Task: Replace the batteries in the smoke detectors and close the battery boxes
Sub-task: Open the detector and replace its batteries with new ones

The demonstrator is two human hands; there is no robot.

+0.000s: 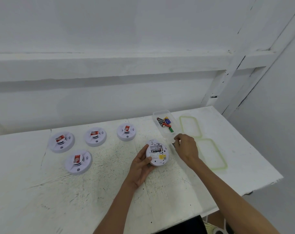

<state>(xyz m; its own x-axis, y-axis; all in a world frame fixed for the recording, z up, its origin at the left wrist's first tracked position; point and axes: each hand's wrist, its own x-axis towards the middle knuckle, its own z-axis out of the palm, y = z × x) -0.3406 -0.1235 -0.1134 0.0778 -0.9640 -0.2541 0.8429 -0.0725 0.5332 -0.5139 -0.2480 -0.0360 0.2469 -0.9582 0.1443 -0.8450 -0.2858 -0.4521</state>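
My left hand (141, 166) grips a white round smoke detector (157, 153), turned back side up above the table. Its battery bay is open and a black battery (156, 150) lies in it. Just right of it, my right hand (187, 148) pinches a small dark battery (174, 145) at its fingertips. A clear plastic box (162, 114) behind the hands holds several loose batteries (165, 123) in black, red, blue and green. Several more white detectors lie face up to the left, among them one at the far left (61, 142) and one nearest me (78, 162).
Two clear lids with green rims lie to the right, one further back (190, 126) and one nearer (211, 153). The white table (92, 191) ends at a right edge past the lids and a front edge near my body. A white wall stands behind.
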